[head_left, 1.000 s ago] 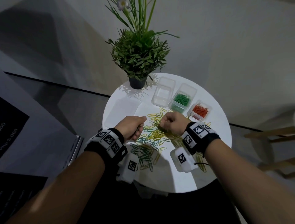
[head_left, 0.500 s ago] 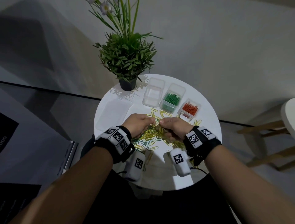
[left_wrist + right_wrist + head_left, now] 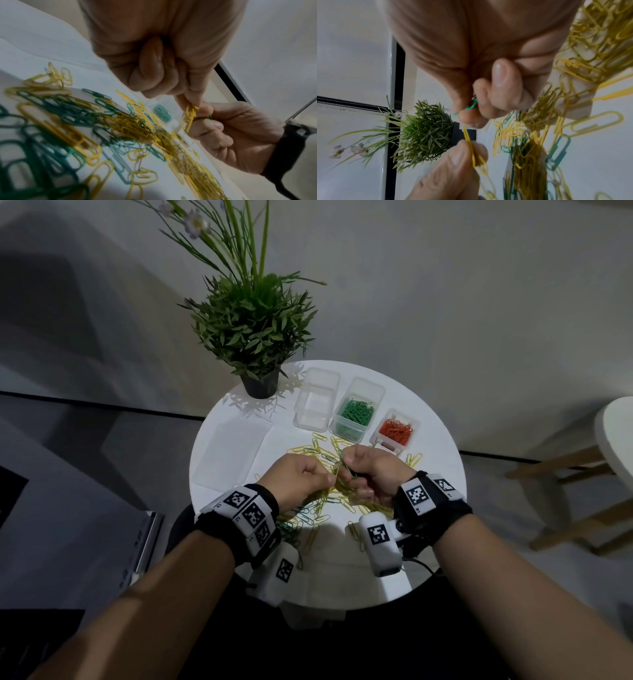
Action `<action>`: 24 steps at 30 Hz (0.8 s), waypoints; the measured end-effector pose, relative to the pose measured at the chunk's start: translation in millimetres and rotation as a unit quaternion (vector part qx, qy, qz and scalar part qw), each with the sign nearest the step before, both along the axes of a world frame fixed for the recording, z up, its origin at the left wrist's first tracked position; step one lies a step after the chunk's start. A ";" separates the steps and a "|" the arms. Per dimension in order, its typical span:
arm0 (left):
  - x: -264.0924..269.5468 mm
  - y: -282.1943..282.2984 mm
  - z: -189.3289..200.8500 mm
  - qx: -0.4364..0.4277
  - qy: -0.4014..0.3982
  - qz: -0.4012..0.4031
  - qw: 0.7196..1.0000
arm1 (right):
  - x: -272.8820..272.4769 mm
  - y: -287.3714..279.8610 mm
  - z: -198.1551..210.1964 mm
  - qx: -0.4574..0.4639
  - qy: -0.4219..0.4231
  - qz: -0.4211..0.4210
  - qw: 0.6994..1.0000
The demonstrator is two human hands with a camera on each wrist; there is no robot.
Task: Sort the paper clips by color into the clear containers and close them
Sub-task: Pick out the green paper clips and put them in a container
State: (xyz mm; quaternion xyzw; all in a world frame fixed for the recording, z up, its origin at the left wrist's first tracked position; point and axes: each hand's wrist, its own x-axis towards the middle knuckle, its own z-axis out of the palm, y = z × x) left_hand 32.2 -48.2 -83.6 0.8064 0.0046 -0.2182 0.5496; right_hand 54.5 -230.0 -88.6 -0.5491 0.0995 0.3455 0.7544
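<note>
A heap of yellow and green paper clips (image 3: 322,494) lies on the round white table (image 3: 442,501). Above it my left hand (image 3: 301,474) pinches yellow clips (image 3: 189,117) between thumb and forefinger. My right hand (image 3: 370,470) pinches a green clip (image 3: 471,104), right against the left hand's fingertips. Behind them stand three open clear containers: an empty one (image 3: 317,402), one with green clips (image 3: 356,412), and a small one with red clips (image 3: 395,429).
A potted plant (image 3: 253,337) stands at the table's back left. A flat clear lid (image 3: 229,453) lies on the table's left side. A wooden stool (image 3: 589,474) stands on the floor to the right. Loose yellow clips (image 3: 412,458) lie near the red container.
Both hands have lifted off the heap and come together, the left one holding yellow clips, the right one a green clip. The head view has swung a little to the right.
</note>
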 end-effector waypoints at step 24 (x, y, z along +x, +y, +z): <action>61.0 4.2 1.8 0.468 -0.175 -0.124 0.857 | 35.4 27.9 4.2 -0.609 -0.253 0.124 0.741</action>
